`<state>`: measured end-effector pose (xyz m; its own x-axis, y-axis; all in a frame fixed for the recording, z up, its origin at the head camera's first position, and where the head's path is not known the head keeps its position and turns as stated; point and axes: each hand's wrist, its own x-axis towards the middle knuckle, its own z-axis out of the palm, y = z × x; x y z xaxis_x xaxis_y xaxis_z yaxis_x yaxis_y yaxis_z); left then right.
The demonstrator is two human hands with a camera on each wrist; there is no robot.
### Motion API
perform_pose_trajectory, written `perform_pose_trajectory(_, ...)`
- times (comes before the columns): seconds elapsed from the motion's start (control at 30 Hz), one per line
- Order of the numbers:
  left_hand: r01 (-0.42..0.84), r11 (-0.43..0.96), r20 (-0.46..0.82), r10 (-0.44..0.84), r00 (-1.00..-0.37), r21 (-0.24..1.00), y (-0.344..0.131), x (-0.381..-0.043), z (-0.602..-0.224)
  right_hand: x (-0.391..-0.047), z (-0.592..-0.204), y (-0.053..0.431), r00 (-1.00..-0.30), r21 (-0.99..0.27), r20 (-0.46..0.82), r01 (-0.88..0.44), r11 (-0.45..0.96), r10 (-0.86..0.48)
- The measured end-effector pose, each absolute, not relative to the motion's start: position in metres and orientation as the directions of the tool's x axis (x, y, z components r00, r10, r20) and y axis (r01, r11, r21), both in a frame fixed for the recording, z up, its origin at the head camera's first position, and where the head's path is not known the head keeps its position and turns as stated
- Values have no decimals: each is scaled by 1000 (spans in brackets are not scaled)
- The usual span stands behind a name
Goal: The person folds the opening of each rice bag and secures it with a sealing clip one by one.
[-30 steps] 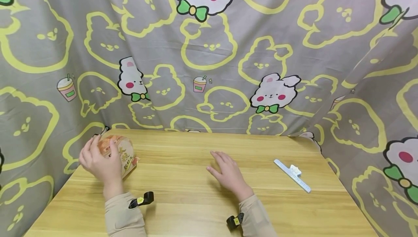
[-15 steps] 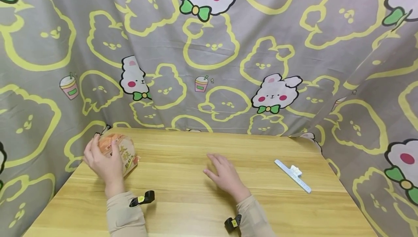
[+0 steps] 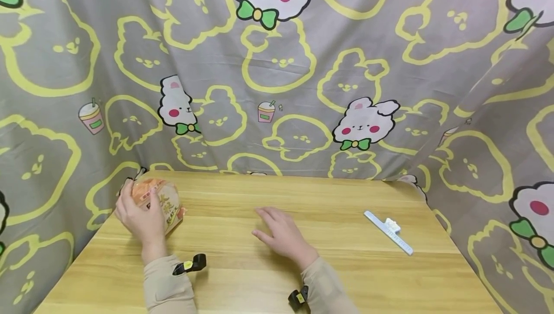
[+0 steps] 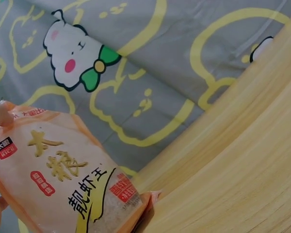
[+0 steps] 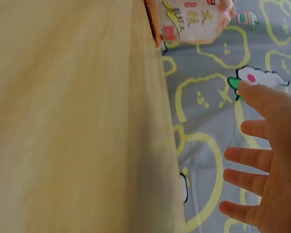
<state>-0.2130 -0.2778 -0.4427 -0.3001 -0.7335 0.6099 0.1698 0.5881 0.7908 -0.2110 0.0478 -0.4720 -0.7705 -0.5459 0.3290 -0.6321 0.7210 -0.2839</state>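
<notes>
Over on the left of the bench (image 3: 242, 280), the left hand (image 3: 140, 220) grips the orange-and-cream packet (image 3: 170, 203), thumb across its printed front; mid-bench, the right hand (image 3: 283, 234) holds nothing, fingers spread, and there's the pale blue clip (image 3: 388, 232) lying off to the right!

A curtained-off tabletop space, whether in a home or elsewhere cannot be told: a grey fabric curtain with yellow-and-white cartoon animal prints (image 3: 294, 78) hangs left, far and right around a yellowish wood-grain table (image 3: 242, 275).
</notes>
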Motion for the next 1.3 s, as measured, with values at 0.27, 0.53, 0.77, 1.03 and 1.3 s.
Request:
perform_pose_trajectory(0.27, 199, 552, 586, -747, -314, 810, -282, -212, -445, -214, -469, 25, -742, -259, 306, -668, 697, -597)
perform_pose_trajectory(0.53, 240, 535, 585, -760, -283, 810, -278, -213, -439, -222, -467, 5, -702, -211, 306, -708, 674, -643)
perform_pose_trajectory(0.77, 240, 546, 596, -749, -290, 803, -282, -215, -446, -224, -464, -7, -681, -216, 313, -730, 648, -663)
perform_pose_trajectory(1.03, 256, 566, 621, -726, -295, 784, -282, -215, -445, -227, -463, -15, -683, -232, 306, -729, 644, -664)
perform_pose_trajectory(1.3, 241, 560, 610, -731, -307, 793, -281, -215, -443, -228, -464, -22, -694, -262, 299, -719, 644, -654)
